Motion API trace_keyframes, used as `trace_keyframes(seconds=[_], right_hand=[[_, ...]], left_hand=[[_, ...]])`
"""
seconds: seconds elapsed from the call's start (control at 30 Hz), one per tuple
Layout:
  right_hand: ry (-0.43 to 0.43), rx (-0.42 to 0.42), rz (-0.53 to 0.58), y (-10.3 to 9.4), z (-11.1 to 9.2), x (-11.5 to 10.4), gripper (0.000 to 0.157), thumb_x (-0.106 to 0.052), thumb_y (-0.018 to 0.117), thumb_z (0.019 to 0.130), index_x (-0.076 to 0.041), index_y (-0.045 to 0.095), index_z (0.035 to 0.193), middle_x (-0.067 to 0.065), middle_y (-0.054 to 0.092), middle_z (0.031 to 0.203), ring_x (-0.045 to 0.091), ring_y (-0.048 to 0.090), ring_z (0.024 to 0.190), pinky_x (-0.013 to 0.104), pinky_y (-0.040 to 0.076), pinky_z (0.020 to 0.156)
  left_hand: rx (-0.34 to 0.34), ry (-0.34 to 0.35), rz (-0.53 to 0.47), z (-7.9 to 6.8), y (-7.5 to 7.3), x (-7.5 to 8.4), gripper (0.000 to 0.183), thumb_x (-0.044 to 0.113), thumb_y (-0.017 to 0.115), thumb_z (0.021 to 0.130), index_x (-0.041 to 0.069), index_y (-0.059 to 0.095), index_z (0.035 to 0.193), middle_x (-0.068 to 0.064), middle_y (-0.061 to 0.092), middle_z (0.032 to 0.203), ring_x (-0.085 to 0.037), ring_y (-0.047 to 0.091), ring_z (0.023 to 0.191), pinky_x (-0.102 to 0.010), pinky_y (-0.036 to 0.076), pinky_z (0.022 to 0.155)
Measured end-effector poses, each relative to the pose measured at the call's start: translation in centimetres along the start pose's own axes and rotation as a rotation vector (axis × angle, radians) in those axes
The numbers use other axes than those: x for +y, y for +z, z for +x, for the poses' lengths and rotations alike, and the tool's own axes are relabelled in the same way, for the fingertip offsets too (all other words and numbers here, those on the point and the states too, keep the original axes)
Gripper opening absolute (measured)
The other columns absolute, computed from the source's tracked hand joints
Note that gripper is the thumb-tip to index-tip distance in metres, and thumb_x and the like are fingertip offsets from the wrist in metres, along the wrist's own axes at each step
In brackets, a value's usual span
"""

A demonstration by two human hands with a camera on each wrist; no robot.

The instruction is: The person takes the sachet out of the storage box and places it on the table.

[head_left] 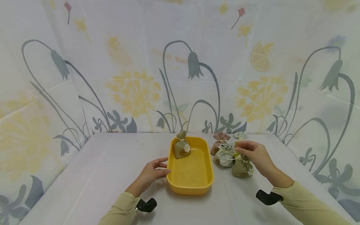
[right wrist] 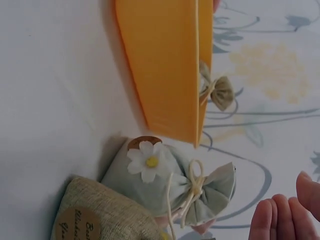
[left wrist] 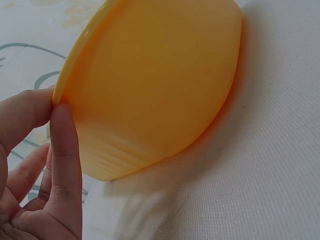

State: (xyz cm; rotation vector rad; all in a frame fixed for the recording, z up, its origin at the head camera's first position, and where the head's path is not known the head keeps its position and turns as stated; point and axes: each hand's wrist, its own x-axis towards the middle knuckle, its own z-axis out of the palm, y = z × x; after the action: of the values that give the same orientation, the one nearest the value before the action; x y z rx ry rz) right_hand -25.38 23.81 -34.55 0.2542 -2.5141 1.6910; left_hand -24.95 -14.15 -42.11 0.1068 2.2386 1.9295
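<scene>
My left hand (head_left: 152,172) grips the left rim of a yellow plastic tray (head_left: 191,190), thumb on the outer wall and a finger over the edge. Inside the tray's far left corner stands an olive drawstring sachet (head_left: 181,148) with a white flower. My right hand (head_left: 257,154) is over a group of sachets right of the tray, its thumb apart from the fingers (right wrist: 280,220) and nothing seen between them. Below it sits another olive sachet (head_left: 242,168), beside a pale green sachet (head_left: 224,157) with a white flower. Behind them stand a pink sachet (head_left: 217,143) and another pale green one (head_left: 240,135).
A white cloth covers the table (head_left: 112,175). A floral-printed curtain (head_left: 135,62) rises behind it and along both sides. Black wrist cameras hang below my left sleeve (head_left: 123,207) and my right sleeve (head_left: 306,203).
</scene>
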Motion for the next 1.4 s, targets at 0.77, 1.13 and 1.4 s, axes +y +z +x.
trace_keyframes(seconds=[0.77, 1.13, 1.4], right_hand=[[0.002, -0.038, 0.134, 5.4, 3.4, -1.0, 0.041, -0.019, 0.067, 0.087, 0.005, 0.059, 0.119, 0.011, 0.061, 0.118, 0.011, 0.055, 0.102, 0.033, 0.045, 0.094], [0.014, -0.092, 0.172, 8.3, 5.1, -1.7, 0.038, -0.018, 0.067, 0.087, 0.001, 0.06, 0.119, 0.013, 0.064, 0.11, 0.014, 0.06, 0.079, 0.031, 0.053, 0.078], [0.059, -0.123, 0.149, 10.2, 6.3, -2.8, 0.037, -0.019, 0.066, 0.087, -0.003, 0.061, 0.12, 0.011, 0.063, 0.112, 0.024, 0.058, 0.102, 0.035, 0.048, 0.09]], left_hand=[[0.006, -0.003, -0.002, -0.3, -0.1, 0.1, 0.057, 0.01, 0.072, 0.082, 0.003, 0.049, 0.133, -0.014, 0.055, 0.108, -0.02, 0.06, 0.085, -0.033, 0.054, 0.078], [-0.012, 0.001, 0.0, -0.2, 0.0, 0.2, 0.058, 0.01, 0.071, 0.082, 0.002, 0.047, 0.134, -0.014, 0.055, 0.109, -0.02, 0.061, 0.086, -0.033, 0.054, 0.078], [-0.008, -0.003, 0.004, -0.3, 0.0, 0.4, 0.058, 0.01, 0.071, 0.082, 0.003, 0.047, 0.134, -0.015, 0.056, 0.11, -0.02, 0.061, 0.086, -0.033, 0.054, 0.079]])
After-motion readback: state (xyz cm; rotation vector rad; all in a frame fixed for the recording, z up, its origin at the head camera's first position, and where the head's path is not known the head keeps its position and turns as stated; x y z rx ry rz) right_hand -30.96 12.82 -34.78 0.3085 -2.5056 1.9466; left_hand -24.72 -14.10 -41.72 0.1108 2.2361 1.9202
